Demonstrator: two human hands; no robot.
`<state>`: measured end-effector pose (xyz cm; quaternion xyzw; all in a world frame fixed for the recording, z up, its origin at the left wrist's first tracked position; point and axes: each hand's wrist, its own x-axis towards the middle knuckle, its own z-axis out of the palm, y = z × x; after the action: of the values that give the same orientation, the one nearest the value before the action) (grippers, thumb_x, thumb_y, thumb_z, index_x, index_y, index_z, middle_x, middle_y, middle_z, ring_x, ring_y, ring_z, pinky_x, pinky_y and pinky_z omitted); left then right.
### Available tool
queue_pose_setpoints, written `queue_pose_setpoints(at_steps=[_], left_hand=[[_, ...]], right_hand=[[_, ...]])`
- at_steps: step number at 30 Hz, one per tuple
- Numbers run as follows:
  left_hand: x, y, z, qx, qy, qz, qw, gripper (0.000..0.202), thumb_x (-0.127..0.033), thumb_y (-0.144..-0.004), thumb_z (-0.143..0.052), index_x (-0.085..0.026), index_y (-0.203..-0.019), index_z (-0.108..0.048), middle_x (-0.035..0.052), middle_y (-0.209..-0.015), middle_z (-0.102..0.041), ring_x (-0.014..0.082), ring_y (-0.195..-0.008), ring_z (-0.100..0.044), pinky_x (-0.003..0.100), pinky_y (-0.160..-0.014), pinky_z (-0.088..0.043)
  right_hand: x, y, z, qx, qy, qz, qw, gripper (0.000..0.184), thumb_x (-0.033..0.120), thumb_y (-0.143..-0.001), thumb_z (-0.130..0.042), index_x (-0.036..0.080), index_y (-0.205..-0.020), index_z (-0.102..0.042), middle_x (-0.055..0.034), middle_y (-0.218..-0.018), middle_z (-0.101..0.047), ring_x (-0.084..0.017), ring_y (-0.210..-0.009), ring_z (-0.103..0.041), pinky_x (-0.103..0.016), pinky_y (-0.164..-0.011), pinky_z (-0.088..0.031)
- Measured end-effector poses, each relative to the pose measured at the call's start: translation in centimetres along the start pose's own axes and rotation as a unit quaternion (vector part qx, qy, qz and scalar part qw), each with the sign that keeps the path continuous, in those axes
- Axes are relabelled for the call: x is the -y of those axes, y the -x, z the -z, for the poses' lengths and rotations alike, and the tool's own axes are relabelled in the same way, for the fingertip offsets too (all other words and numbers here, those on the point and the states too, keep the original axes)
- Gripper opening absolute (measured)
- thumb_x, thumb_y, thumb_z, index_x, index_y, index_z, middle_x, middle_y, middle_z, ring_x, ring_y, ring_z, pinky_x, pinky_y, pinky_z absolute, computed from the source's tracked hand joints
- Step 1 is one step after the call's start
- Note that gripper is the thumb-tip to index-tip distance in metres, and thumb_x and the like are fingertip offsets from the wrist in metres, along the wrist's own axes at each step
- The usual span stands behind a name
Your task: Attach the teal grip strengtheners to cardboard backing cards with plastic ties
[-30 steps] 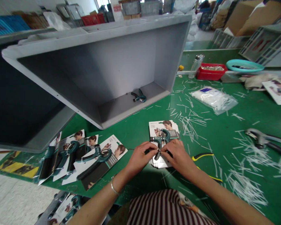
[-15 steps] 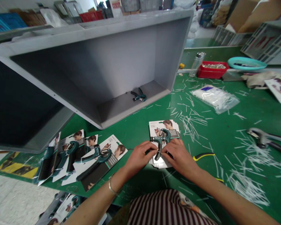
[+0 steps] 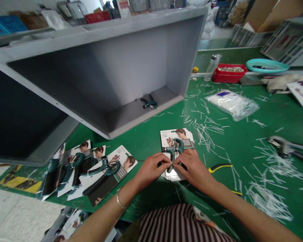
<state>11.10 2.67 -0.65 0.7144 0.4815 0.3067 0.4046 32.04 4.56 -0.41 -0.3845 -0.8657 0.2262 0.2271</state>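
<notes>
Green spring tool (image 3: 181, 146) lies on the card stack (image 3: 175, 176)

We have both hands at the tool, which rests on top of the printed card stack with its curved end and metal spring toward the far edge. Our left hand (image 3: 149, 168) comes in over the stack's left edge, our right hand (image 3: 195, 168) over its right edge, and their fingertips meet at the tool's dark handle, near the stack's lower end. Thumbs and forefingers sit so close there that we cannot tell whether either pinch is clamped on the handle or on something thin around it.

Left of the stack, we see several carded tools (image 3: 104, 164) lying on the green table (image 3: 146, 137), some overlapping. Beyond the stack and to its left stands a large grey bin (image 3: 131, 60), tipped so its opening faces us, with a loose spring tool (image 3: 150, 103) inside.

Just right of the stack are yellow-and-black handles (image 3: 220, 167), partly hidden by our right forearm. Farther right of it we see a grey-handled cutter (image 3: 282, 148) and a heap of white strips (image 3: 271, 201). Beyond the stack to the right lie a clear bag (image 3: 232, 104) and a red tray (image 3: 227, 79).
</notes>
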Motion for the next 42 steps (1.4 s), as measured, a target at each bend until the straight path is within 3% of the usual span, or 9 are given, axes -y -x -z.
queue_pose_setpoints(at_steps=[3, 8, 15, 27, 36, 42], left_hand=[[-0.4, -0.1, 0.2, 0.022, -0.032, -0.013, 0.999, 0.008, -0.018, -0.089, -0.060, -0.018, -0.088, -0.068, 0.0023, -0.088, -0.067, 0.0153, -0.088, -0.062, 0.025, -0.083, -0.044], [-0.1, -0.1, 0.2, -0.014, 0.018, 0.029, 0.999, 0.007, -0.019, -0.088, -0.062, -0.018, -0.085, -0.068, 0.0014, -0.086, -0.067, 0.0142, -0.083, -0.063, 0.024, -0.080, -0.045], [0.2, -0.1, -0.1, -0.007, 0.032, 0.027, 0.999, 0.006, -0.019, -0.087, -0.063, -0.018, -0.086, -0.069, 0.0012, -0.087, -0.067, 0.0142, -0.083, -0.063, 0.025, -0.081, -0.046], [-0.5, -0.4, 0.2, 0.029, -0.068, -0.022, 0.997, 0.010, -0.020, -0.092, -0.057, -0.018, -0.090, -0.067, 0.0025, -0.089, -0.066, 0.0156, -0.088, -0.061, 0.026, -0.083, -0.044], [-0.4, -0.7, 0.5, 0.035, -0.016, -0.001, 0.999, 0.007, -0.019, -0.089, -0.062, -0.019, -0.085, -0.068, 0.0011, -0.086, -0.068, 0.0150, -0.086, -0.063, 0.025, -0.082, -0.045], [-1.0, -0.8, 0.7, 0.070, -0.090, -0.028, 0.993, 0.016, -0.025, -0.094, -0.054, -0.019, -0.093, -0.068, 0.0033, -0.093, -0.069, 0.0165, -0.090, -0.063, 0.027, -0.083, -0.046]], right_hand=[[0.1, 0.0, 0.0, -0.010, -0.008, 0.006, 1.000, 0.011, 0.026, -0.096, -0.058, 0.020, -0.088, -0.064, -0.0032, -0.083, -0.067, -0.022, -0.088, -0.051, -0.037, -0.085, -0.032], [0.3, 0.1, 0.5, 0.018, 0.066, -0.002, 0.998, 0.013, 0.020, -0.093, -0.060, 0.018, -0.080, -0.060, -0.0057, -0.080, -0.065, -0.024, -0.087, -0.049, -0.036, -0.081, -0.031], [0.7, 0.0, 1.0, 0.055, 0.103, -0.004, 0.993, 0.017, 0.022, -0.095, -0.056, 0.017, -0.079, -0.060, -0.0068, -0.080, -0.064, -0.024, -0.087, -0.048, -0.036, -0.079, -0.030], [0.3, 0.5, 0.3, 0.027, 0.032, 0.012, 0.999, 0.015, 0.024, -0.095, -0.056, 0.018, -0.083, -0.061, -0.0053, -0.083, -0.064, -0.023, -0.089, -0.047, -0.037, -0.083, -0.033], [0.1, 0.4, 0.5, 0.019, 0.017, 0.018, 1.000, 0.014, 0.025, -0.096, -0.057, 0.018, -0.085, -0.063, -0.0058, -0.084, -0.065, -0.023, -0.089, -0.049, -0.037, -0.083, -0.034], [-0.6, 0.6, -0.5, -0.016, -0.022, 0.006, 1.000, 0.014, 0.027, -0.097, -0.056, 0.019, -0.089, -0.065, -0.0051, -0.086, -0.067, -0.022, -0.089, -0.051, -0.038, -0.085, -0.035]])
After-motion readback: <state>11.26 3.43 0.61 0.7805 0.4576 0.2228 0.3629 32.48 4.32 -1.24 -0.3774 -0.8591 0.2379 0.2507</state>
